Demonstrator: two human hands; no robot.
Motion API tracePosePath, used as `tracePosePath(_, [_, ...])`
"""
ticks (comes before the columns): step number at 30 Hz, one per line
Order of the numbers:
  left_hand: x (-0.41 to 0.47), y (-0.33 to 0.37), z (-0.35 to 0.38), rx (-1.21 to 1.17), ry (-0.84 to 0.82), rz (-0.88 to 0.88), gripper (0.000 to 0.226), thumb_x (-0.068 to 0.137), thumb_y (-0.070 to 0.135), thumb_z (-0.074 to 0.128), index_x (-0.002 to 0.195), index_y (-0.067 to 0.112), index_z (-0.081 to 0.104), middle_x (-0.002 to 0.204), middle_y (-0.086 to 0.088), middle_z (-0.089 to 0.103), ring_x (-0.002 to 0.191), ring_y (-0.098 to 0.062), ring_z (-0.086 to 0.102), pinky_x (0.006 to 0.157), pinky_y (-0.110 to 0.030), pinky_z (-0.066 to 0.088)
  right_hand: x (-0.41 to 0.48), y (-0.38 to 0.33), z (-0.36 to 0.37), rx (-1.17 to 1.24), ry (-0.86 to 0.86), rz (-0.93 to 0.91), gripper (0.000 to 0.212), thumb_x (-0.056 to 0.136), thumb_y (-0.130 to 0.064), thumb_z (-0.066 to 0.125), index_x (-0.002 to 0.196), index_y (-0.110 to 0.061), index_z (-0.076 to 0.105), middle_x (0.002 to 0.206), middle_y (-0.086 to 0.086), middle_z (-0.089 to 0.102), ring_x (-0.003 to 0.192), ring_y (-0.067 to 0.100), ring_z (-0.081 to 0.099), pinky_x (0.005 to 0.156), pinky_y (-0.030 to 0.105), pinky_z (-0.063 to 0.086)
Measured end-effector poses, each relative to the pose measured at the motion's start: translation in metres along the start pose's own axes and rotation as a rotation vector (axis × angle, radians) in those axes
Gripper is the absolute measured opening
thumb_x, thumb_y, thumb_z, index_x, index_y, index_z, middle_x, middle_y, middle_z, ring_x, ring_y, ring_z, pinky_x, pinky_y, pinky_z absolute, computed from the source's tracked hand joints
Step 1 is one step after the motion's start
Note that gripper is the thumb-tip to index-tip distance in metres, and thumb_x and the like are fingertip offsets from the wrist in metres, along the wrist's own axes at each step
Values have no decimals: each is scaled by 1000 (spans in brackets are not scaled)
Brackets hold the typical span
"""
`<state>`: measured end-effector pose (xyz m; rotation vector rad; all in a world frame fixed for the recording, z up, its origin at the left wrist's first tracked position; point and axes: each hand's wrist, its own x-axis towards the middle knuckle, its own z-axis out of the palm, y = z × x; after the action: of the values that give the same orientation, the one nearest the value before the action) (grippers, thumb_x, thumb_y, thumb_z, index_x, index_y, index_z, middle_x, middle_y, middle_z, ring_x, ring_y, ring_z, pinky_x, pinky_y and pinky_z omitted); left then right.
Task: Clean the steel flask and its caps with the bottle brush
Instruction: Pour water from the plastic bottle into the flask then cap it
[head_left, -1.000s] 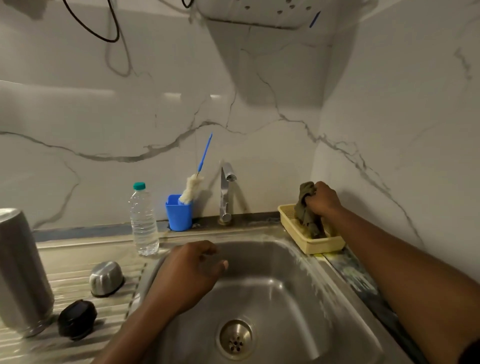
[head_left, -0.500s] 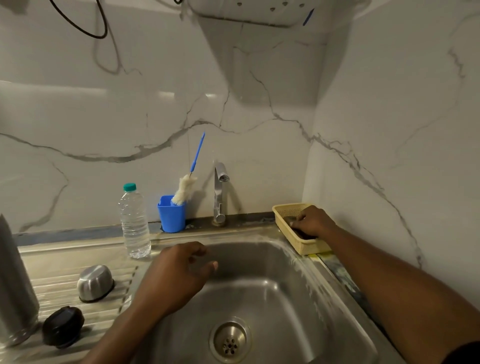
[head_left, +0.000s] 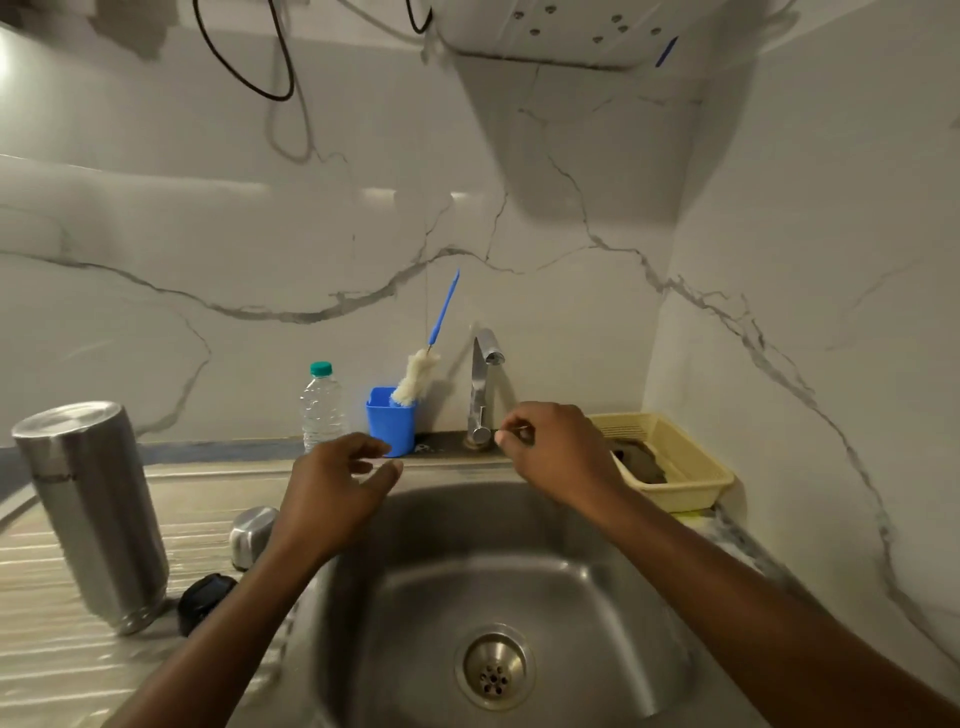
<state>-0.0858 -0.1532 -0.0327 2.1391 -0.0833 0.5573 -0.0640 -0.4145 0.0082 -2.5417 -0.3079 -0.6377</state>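
Little of the task appears to have been done. At the left, the steel flask (head_left: 93, 514) is stood upright on the ribbed desk (head_left: 57, 670), and no suds or water are seen on it. The black cap (head_left: 205, 608) is laid just beside its base. The steel cap (head_left: 253, 535) is set a little behind, by the rim of the sink (head_left: 597, 597). The left hand (head_left: 332, 493) is held over the sink's back left corner, fingers loosely curled and nothing gripped. Behind it, the bottle brush (head_left: 418, 379) is stood head-down in the blue cup (head_left: 390, 423), untouched. No water is seen running from the tap (head_left: 480, 384). The right hand (head_left: 558, 452) is held just beside the tap's base, fingers curled with thumb and forefinger close; whether the lever is pinched cannot be told. Washing of the flask and both caps is judged yet to be done.

Against the earlier frames, the right hand has been withdrawn from the yellow basket (head_left: 696, 499), where the cloth (head_left: 641, 462) has been left lying, and brought to the tap. The left hand has been raised toward the back rim.
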Motion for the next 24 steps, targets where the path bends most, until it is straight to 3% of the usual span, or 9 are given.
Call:
tracePosePath(4, [26,-14,-13,-15,197,-2,44,90,27,81,131,21,69,128,4,70,112,-15,67,95,-40,58,-8,-41,22,121,-22,-58,27,92,-45,70,112,-28,76,99,-11,77,91,6,70,83,33,59])
tracePosePath(7, [52,-17,-13,-30,381,-51,72,87,22,84,150,20,49,151,-5,49,132,-22,54,110,-42,48,-11,-61,32,181,-29,-104,28,91,-46,69,113,-30,76,101,-14,76,92,2,68,86,30,58])
tracePosePath(12, [101,-27,2,-46,324,-277,102,81,33,90,161,15,29,162,-11,32,147,-32,41,119,-46,39,-9,-79,34,210,-24,-144,31,91,-49,69,116,-32,75,101,-13,76,90,2,68,86,27,58])
tracePosePath(14, [113,-38,8,-2,261,-317,100,80,36,91,159,15,32,157,-14,39,142,-35,47,116,-49,44,-9,-82,32,201,-31,-159,32,91,-50,69,117,-32,74,102,-12,76,91,3,69,86,29,58])
tracePosePath(18, [119,-50,11,7,215,-353,74,85,33,88,143,12,47,131,-15,64,118,-33,64,99,-48,56,-9,-82,25,186,-59,-160,34,90,-49,69,119,-31,73,107,-11,76,94,4,69,88,29,58])
tracePosePath(21, [115,-54,8,33,204,-315,67,87,34,86,139,13,49,126,-13,67,113,-31,66,96,-47,57,-8,-81,19,191,-70,-156,35,89,-49,69,119,-31,74,110,-11,77,97,3,70,90,30,59])
tracePosePath(24, [107,-51,1,26,198,-276,64,88,34,85,138,13,50,124,-12,67,109,-29,65,93,-45,58,-6,-86,12,195,-112,-144,35,93,-45,70,125,-30,72,115,-10,75,100,3,68,89,22,55])
